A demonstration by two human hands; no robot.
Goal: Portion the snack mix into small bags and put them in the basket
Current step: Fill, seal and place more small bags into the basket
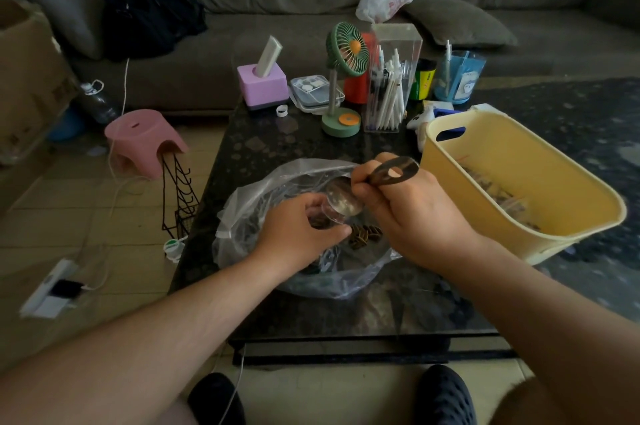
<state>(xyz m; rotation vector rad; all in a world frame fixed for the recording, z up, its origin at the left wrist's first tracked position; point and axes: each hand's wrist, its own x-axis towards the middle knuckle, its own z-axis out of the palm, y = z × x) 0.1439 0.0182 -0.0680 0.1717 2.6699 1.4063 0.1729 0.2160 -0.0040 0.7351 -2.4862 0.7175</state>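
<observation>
Two dark shoes (445, 397) sit nearest, below both forearms. Left hand (298, 234) curls around a small clear bag (323, 216), pinching its mouth open; some dark pieces already show inside. Right hand (412, 213) grips the handle of a metal spoon (343, 197), its bowl tipped at the bag's mouth, just beside my left fingertips. Both hands work over the big clear plastic bag (263, 196) of snack mix, spread on the dark table (263, 144); a small cluster of brown ridged pieces (363, 235) lies loose in it, just under and between my hands. Step in hand, as I judge it: spooning mix into one small bag. Next move calls for emptying the spoon cleanly without spilling past the mouth, then closing the bag and carrying it to the yellow basket (485, 182), which stands just right of my right hand. Count: one spoon, one small bag in hand, one big bag, one basket. Filled bags already lie in the basket, too blurred to count. Loose pieces roughly half a dozen, hard to tell exactly.
</observation>
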